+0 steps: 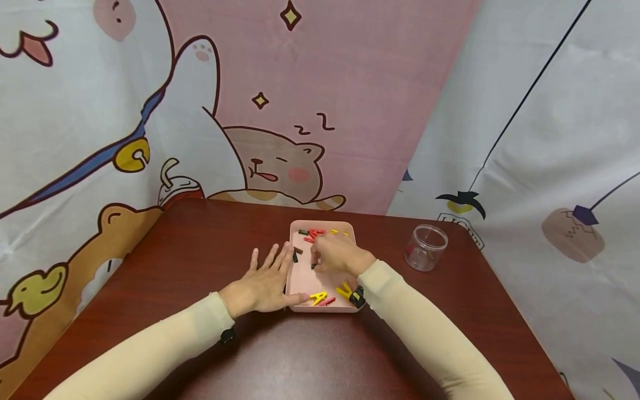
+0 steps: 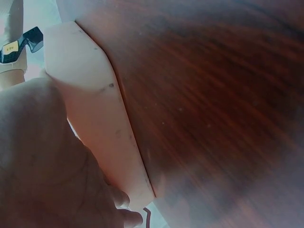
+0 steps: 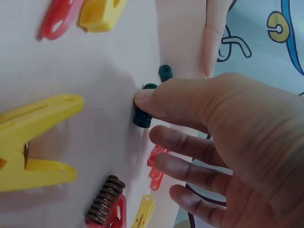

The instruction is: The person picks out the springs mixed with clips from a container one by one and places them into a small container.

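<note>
The shallow pink tray lies on the table, holding small clothespins and coil springs. My left hand rests spread against the tray's left side, its thumb over the rim near a yellow clothespin. Inside the tray, my right hand pinches a dark green spring with the thumb on it; the index finger is hidden behind. Another green spring lies just beyond the thumb. A brown spring sits by a red clothespin. A larger yellow clothespin is close to the right wrist camera.
A clear round jar stands on the table, right of the tray. The brown wooden table extends around both. Behind it hangs a cloth printed with cartoon animals. A black wrist strap is on the right sleeve.
</note>
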Demonstrator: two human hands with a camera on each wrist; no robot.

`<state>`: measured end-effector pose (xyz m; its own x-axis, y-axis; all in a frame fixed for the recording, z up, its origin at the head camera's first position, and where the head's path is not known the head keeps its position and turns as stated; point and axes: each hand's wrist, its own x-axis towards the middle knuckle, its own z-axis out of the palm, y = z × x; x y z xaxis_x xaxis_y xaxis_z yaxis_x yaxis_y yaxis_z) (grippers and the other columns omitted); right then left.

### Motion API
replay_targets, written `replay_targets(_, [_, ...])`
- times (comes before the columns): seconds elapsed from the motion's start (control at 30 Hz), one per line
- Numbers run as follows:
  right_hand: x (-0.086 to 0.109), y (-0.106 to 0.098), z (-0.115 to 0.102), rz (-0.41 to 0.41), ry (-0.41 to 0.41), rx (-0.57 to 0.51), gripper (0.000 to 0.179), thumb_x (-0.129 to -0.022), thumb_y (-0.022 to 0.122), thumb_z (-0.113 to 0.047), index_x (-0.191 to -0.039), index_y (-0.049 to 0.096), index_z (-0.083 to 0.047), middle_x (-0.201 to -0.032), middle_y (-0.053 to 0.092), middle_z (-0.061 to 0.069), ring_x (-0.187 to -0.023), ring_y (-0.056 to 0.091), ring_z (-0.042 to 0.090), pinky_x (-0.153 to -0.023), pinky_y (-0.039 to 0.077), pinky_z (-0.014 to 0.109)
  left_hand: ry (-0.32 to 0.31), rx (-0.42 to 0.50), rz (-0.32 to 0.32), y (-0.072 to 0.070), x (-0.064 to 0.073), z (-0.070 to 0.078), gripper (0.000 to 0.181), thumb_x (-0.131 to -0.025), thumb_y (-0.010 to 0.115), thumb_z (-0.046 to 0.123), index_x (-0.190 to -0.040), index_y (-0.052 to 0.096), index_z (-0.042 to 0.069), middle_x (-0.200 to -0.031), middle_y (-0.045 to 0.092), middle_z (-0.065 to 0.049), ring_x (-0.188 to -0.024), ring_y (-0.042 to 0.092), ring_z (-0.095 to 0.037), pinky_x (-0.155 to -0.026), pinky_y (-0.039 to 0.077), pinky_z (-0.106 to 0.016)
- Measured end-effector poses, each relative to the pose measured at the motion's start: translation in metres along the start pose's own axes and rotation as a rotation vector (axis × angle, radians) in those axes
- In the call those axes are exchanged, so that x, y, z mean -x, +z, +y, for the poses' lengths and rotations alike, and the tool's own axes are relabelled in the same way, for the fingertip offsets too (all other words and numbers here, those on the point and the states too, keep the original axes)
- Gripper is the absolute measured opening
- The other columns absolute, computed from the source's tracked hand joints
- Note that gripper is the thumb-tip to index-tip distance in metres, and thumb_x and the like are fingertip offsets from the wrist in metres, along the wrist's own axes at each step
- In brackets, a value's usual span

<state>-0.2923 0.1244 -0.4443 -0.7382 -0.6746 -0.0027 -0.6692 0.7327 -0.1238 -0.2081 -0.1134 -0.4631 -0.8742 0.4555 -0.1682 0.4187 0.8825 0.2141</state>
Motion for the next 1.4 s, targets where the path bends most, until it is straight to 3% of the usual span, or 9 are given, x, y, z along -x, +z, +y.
replay_targets(0.4, [0.005, -0.002, 0.0, 0.047, 0.015, 0.049, 0.01, -0.091, 0.099, -0.024, -0.094, 0.089, -0.023, -0.102, 0.086, -0.006, -0.093, 0.075, 0.011, -0.087, 0.065, 0.036, 0.002, -0.003, 0.007, 0.0, 0.0, 0.001, 0.129, -0.105, 0.055, 0.091, -0.188, 0.003, 0.006, -0.199, 0.002, -0.016, -0.185, 0.007, -0.045, -0.143, 0.002, -0.082])
replay_targets(0.63, [0.012, -0.006, -0.001, 0.076, 0.018, 0.081, 0.012, -0.092, 0.1, -0.033, -0.095, 0.09, -0.027, -0.106, 0.084, -0.006, -0.097, 0.076, 0.011, -0.103, 0.062, 0.053, 0.002, -0.006, 0.004, 0.0, -0.001, 0.001, 0.129, -0.105, 0.054, 0.091, -0.188, 0.004, 0.006, -0.199, 0.002, -0.016, -0.185, 0.007, -0.045, -0.143, 0.002, -0.083])
replay_targets(0.93, [0.022, -0.004, 0.001, 0.124, 0.034, 0.084, 0.013, -0.093, 0.1, -0.034, -0.094, 0.089, -0.028, -0.111, 0.084, -0.007, -0.109, 0.075, 0.015, -0.11, 0.061, 0.059, -0.004, 0.001, -0.003, 0.0, 0.001, 0.002, 0.13, -0.105, 0.054, 0.092, -0.188, 0.003, 0.006, -0.199, 0.002, -0.016, -0.185, 0.006, -0.045, -0.143, 0.001, -0.083])
replay_targets(1.2, [0.032, -0.01, 0.0, 0.164, 0.028, 0.075, 0.011, -0.092, 0.099, -0.031, -0.094, 0.089, -0.028, -0.112, 0.084, -0.006, -0.107, 0.077, 0.017, -0.122, 0.054, 0.064, -0.004, 0.012, 0.003, 0.0, 0.001, 0.001, 0.131, -0.105, 0.055, 0.091, -0.188, 0.001, 0.006, -0.199, 0.0, -0.015, -0.185, 0.006, -0.044, -0.142, 0.001, -0.083])
replay_targets(1.4, [0.037, -0.013, 0.003, 0.188, 0.017, 0.093, 0.011, -0.093, 0.099, -0.031, -0.094, 0.089, -0.027, -0.113, 0.083, -0.005, -0.118, 0.078, 0.024, -0.126, 0.053, 0.066, -0.002, 0.008, 0.001, 0.002, 0.0, 0.001, 0.131, -0.104, 0.054, 0.092, -0.188, 0.003, 0.005, -0.199, 0.0, -0.014, -0.185, 0.007, -0.044, -0.142, 0.002, -0.083])
